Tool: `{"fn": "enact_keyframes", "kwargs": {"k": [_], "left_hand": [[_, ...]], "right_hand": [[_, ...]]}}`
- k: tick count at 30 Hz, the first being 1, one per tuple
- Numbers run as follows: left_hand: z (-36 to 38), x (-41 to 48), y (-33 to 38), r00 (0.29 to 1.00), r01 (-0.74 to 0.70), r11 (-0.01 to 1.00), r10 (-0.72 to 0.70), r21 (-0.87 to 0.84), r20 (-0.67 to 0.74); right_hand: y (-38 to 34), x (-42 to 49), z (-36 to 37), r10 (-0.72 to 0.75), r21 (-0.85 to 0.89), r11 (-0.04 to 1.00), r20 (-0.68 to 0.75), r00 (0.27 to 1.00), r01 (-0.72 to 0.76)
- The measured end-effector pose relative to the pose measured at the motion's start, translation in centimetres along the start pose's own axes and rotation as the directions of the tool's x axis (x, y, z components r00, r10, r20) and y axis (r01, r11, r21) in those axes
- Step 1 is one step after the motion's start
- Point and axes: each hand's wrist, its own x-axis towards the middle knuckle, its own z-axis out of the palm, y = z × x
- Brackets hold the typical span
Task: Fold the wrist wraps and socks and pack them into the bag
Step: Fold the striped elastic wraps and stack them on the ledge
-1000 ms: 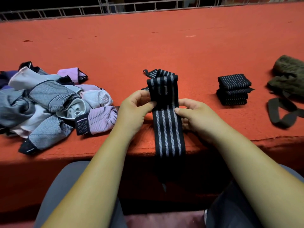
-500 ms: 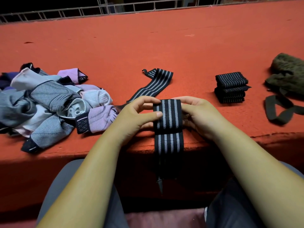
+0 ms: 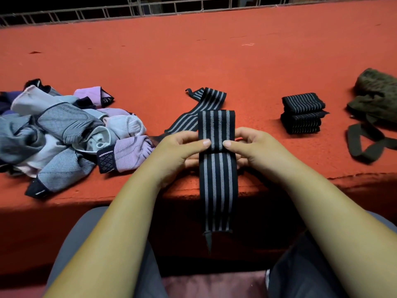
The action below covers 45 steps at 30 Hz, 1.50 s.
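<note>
A black wrist wrap with grey stripes (image 3: 217, 181) lies across the front edge of the red surface, its tail hanging over the edge. My left hand (image 3: 178, 151) and my right hand (image 3: 255, 149) pinch it from each side at a fold, thumbs on top. A folded part stands up behind my thumbs. A second striped wrap (image 3: 206, 102) lies loose just behind it. Two folded wraps (image 3: 301, 114) sit stacked at the right. A heap of grey, white and lilac socks (image 3: 64, 134) lies at the left. An olive bag (image 3: 376, 95) rests at the far right.
The bag's dark strap (image 3: 365, 145) loops toward the front edge at the right. A metal railing (image 3: 150, 7) runs along the far side of the red surface (image 3: 193, 57). My knees are below the front edge.
The fold of the held wrap has moved farther from me and a longer tail now hangs over the edge. Both hands kept their pinch on its sides.
</note>
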Motion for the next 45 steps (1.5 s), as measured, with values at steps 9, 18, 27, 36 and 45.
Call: {"fn": "enact_keyframes", "kwargs": {"k": [9, 18, 27, 36, 45], "left_hand": [[0.2, 0.4, -0.7, 0.999, -0.029, 0.998, 0.027, -0.058, -0.038], [0.0, -0.3, 0.5, 0.989, 0.147, 0.977, -0.151, -0.154, -0.01], [0.4, 0.0, -0.6, 0.999, -0.012, 0.997, 0.009, -0.075, -0.04], [0.8, 0.2, -0.7, 0.985, -0.113, 0.956, 0.144, 0.272, -0.097], [0.1, -0.9, 0.5, 0.995, -0.053, 0.986, 0.039, 0.158, 0.093]], "right_hand": [[0.2, 0.2, 0.5, 0.047, 0.153, 0.987, 0.071, 0.996, -0.058], [-0.4, 0.4, 0.2, 0.054, 0.393, 0.917, 0.042, 0.998, -0.066], [0.3, -0.1, 0.2, -0.017, 0.178, 0.984, 0.035, 0.999, 0.01], [0.5, -0.3, 0.4, -0.055, -0.404, 0.913, 0.017, 0.998, 0.057], [0.7, -0.2, 1.0, -0.152, -0.369, 0.923, -0.103, 0.983, 0.104]]}}
